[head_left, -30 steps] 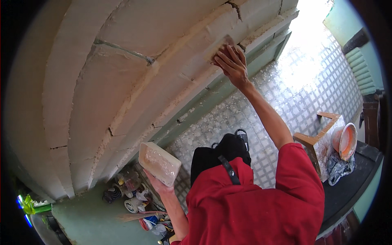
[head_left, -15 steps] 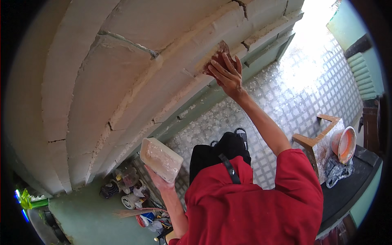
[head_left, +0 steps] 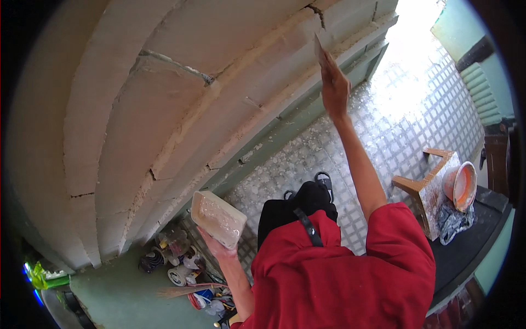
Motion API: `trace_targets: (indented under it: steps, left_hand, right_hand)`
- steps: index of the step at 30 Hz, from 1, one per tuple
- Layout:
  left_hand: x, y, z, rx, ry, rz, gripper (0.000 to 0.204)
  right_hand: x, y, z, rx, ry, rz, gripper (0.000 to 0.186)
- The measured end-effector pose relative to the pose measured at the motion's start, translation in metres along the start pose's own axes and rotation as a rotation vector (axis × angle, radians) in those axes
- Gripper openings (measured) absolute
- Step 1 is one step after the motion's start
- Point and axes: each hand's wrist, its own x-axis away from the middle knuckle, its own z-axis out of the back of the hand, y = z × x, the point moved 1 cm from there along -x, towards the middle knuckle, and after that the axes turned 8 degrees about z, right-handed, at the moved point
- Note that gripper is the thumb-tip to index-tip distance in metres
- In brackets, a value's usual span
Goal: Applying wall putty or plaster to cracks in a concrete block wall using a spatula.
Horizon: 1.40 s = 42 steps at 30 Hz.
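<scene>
In my right hand (head_left: 335, 90) is a flat, thin putty spreader (head_left: 319, 48), seen nearly edge-on, with my fingers closed round its lower part. Its tip is at the face of the pale block wall (head_left: 181, 33), just below a dark crack; whether it touches cannot be told. Low on the left, my left hand (head_left: 217, 245) grips a white rectangular plastic tub (head_left: 235, 237) from underneath and at its near end. Wet, whitish putty (head_left: 215, 213) coats the inside of the tub, which tilts a little. Smoothed patches and rough joints show along the wall.
On the right, an upturned-looking brown stool (head_left: 435, 175) stands by an orange-lined bucket (head_left: 463, 186) and a crumpled grey plastic bag (head_left: 456, 222) on a black surface (head_left: 471, 247). Containers and clutter (head_left: 178, 257) lie lower left. White spatters mark the tiled floor (head_left: 296, 151).
My right hand has left the wall's middle stretch, moving up and slightly right, and the spreader has turned from flat to edge-on. The tub in my left hand has barely shifted.
</scene>
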Motion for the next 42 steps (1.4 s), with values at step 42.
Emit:
trace_targets:
  steps: [42]
  left_hand:
    - [-0.008,0.001,0.003,-0.082,0.031,0.02,0.063]
  right_hand:
    - [-0.028,0.076,-0.001,0.478,-0.242,0.768,0.045]
